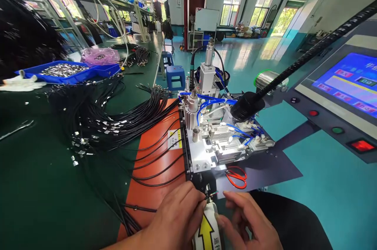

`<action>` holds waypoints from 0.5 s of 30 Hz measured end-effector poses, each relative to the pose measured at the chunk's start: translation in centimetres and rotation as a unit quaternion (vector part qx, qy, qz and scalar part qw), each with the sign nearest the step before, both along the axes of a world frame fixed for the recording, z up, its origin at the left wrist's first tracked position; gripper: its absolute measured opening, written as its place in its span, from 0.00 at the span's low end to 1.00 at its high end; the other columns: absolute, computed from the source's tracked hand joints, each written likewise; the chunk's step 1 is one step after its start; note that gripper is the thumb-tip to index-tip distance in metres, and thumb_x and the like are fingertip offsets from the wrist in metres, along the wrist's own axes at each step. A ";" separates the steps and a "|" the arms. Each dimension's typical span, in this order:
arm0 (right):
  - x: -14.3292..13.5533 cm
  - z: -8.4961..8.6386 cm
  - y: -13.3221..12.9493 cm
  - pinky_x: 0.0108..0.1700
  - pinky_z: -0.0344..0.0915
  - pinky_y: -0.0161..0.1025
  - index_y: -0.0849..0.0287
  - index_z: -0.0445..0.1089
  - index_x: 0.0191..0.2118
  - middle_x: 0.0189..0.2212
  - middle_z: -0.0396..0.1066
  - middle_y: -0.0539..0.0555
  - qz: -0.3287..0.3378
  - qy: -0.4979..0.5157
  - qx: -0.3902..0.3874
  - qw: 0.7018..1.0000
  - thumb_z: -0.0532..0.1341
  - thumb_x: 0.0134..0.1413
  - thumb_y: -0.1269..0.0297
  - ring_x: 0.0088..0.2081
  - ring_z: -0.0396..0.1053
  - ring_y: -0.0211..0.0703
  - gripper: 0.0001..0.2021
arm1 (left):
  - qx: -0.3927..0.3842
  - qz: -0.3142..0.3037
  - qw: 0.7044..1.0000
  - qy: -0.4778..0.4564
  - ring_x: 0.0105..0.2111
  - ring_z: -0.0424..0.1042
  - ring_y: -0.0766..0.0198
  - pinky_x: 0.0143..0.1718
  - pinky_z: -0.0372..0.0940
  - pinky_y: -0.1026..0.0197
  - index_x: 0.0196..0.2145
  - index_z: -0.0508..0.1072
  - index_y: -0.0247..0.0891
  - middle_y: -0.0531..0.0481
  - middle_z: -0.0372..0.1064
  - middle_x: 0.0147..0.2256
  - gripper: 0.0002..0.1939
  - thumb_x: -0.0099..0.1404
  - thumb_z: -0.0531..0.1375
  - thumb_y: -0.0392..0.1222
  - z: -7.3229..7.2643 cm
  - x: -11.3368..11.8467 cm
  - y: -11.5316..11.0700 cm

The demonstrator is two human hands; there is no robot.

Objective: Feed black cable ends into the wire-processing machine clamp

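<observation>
From where I stand, the person's left hand (179, 210) holds a black cable (211, 195) in a close pinch of thumb and forefinger, just short of its end. The bared tip, with thin coloured strands, pokes out towards two o'clock. At four o'clock from that pinch is the right hand (250, 218), its thumb and forefinger parted around nothing I can see, the forefinger just beside the tip.

The cable looks light, and I'd judge the jacket springy and fairly smooth, so it may roll under the fingertips. The strands look fine and easily bent or splayed; the sounder hold is on the black jacket close behind them, leaving the bare part untouched. Another length of dark cable (141, 208) meets the left hand at nine o'clock; whether it is the same one, I can't tell.

A yellow arrow label (207, 229) lies below the pinch at six o'clock. Red-handled scissors (237, 177) lie at two o'clock, and the metal fixture (226, 140) with its blue air tubes stands between twelve and one. At ten o'clock, cables cross an orange plate (153, 187); beyond it spreads a loose cable bundle (118, 126).
</observation>
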State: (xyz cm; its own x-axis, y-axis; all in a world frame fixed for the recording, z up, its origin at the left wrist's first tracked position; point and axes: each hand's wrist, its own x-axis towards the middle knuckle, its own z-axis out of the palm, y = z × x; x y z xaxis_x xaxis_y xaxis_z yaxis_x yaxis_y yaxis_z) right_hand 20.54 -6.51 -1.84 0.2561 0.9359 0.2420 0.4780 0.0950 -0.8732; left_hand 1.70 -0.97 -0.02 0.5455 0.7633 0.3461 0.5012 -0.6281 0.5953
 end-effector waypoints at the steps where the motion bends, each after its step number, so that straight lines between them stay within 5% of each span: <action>1: 0.2 0.1 0.1 0.19 0.67 0.32 0.53 0.76 0.47 0.32 0.73 0.53 0.007 -0.009 0.009 1.000 0.66 0.56 0.52 0.20 0.66 0.36 0.16 | 0.000 -0.002 1.000 0.001 0.31 0.65 0.62 0.31 0.63 0.64 0.37 0.67 0.39 0.51 0.64 0.31 0.05 0.72 0.54 0.33 0.0 0.0 0.0; 7: 1.2 0.7 0.7 0.22 0.71 0.28 0.54 0.71 0.53 0.36 0.74 0.52 0.115 -0.081 0.054 0.989 0.65 0.59 0.64 0.21 0.70 0.34 0.16 | -0.003 -0.003 1.000 -0.002 0.30 0.65 0.63 0.30 0.61 0.64 0.37 0.66 0.39 0.51 0.63 0.31 0.06 0.72 0.53 0.32 -0.3 0.1 0.0; 15: 1.2 0.3 0.5 0.29 0.75 0.30 0.59 0.71 0.54 0.39 0.76 0.58 0.117 -0.199 0.102 0.968 0.62 0.63 0.63 0.28 0.77 0.40 0.15 | -0.007 0.013 1.000 0.016 0.30 0.65 0.62 0.30 0.62 0.62 0.34 0.66 0.38 0.50 0.63 0.30 0.08 0.73 0.53 0.34 -0.1 0.2 -0.1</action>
